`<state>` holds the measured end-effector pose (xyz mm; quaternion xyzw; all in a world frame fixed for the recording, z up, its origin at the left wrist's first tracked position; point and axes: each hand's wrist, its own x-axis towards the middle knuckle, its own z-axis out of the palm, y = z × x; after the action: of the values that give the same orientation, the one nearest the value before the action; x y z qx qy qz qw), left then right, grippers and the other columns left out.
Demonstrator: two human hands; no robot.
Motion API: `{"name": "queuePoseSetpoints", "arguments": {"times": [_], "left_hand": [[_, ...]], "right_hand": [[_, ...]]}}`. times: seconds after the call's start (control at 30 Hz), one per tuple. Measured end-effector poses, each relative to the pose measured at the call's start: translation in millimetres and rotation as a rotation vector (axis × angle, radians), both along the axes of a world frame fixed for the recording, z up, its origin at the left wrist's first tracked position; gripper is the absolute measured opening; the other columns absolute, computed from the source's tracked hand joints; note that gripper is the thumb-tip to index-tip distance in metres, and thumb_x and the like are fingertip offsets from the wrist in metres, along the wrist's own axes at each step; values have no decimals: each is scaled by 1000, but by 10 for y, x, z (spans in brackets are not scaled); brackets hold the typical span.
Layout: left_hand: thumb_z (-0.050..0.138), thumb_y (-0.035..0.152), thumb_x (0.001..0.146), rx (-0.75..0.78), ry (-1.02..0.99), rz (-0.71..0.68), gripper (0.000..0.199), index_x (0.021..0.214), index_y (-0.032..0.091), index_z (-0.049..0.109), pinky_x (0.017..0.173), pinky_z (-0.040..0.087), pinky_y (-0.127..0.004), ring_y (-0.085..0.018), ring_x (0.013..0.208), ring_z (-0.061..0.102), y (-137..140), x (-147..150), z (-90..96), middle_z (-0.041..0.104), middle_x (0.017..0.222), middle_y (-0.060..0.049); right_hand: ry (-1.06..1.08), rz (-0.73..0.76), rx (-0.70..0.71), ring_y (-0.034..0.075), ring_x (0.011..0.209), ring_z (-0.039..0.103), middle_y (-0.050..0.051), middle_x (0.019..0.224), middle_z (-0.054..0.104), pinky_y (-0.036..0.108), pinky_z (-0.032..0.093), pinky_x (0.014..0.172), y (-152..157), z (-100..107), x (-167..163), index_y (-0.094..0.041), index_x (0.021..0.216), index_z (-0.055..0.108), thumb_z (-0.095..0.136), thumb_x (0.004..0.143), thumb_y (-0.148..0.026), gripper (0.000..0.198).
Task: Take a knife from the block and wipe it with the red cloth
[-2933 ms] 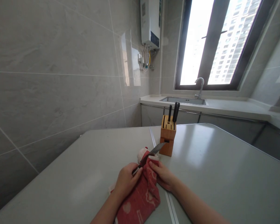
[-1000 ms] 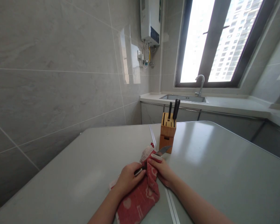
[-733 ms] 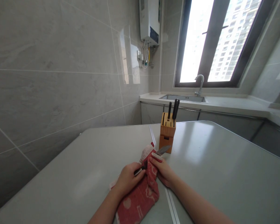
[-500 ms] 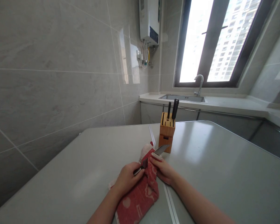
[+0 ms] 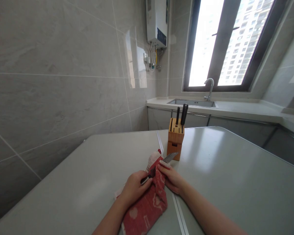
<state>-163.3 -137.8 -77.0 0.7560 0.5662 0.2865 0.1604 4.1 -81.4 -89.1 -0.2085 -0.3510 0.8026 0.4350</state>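
My left hand (image 5: 136, 184) is closed round the dark handle of a kitchen knife (image 5: 170, 157), whose blade points up and to the right. A red towel (image 5: 145, 210) with pale heart shapes hangs below both hands and wraps the middle of the blade. Through its folds my right hand (image 5: 170, 178) pinches the blade, and the bare tip sticks out past my fingers. Just beyond the tip stands a wooden knife block (image 5: 175, 137) with black-handled knives (image 5: 184, 114) in its slots.
A pale table (image 5: 218, 182) with a seam strip (image 5: 178, 210) lies under my hands. Behind it are a counter with a sink (image 5: 191, 103), a faucet (image 5: 211, 85) and a window. A water heater (image 5: 157, 24) hangs on the tiled wall (image 5: 63, 65).
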Motion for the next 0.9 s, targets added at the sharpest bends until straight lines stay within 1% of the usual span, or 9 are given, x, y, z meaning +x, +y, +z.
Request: {"name": "queuePoseSetpoints", "arguments": {"times": [0.27, 0.43, 0.67, 0.9], "left_hand": [[42, 38, 83, -2, 1, -5, 27, 76, 19, 60, 63, 35, -22, -14, 67, 51, -4, -1, -12, 61, 75, -2], [41, 38, 83, -13, 10, -7, 28, 79, 19, 61, 64, 35, -23, -14, 68, 51, 3, -9, -18, 61, 76, -3], [41, 39, 83, -14, 2, -7, 29, 78, 18, 61, 63, 35, -23, -14, 67, 50, -5, 4, -1, 61, 75, -3], [41, 38, 83, -21, -3, -7, 28, 78, 19, 60, 63, 34, -22, -14, 67, 51, -6, 3, 17, 61, 76, -3]], "right_hand": [[24, 5, -4, 13, 81, 61, 2, 87, 65, 31, 42, 87, 29, -41, -8, -17, 93, 58, 67, 69, -21, 26], [36, 39, 7, 15, 79, 61, 3, 85, 65, 35, 43, 84, 18, -25, -9, -17, 92, 58, 64, 72, -22, 21], [30, 15, 1, 13, 82, 60, 2, 87, 65, 31, 42, 87, 22, -40, 0, -17, 94, 58, 64, 72, -20, 23], [22, 2, -6, 14, 83, 60, 3, 87, 64, 33, 42, 87, 9, -17, 1, -17, 92, 58, 66, 70, -20, 24]]}}
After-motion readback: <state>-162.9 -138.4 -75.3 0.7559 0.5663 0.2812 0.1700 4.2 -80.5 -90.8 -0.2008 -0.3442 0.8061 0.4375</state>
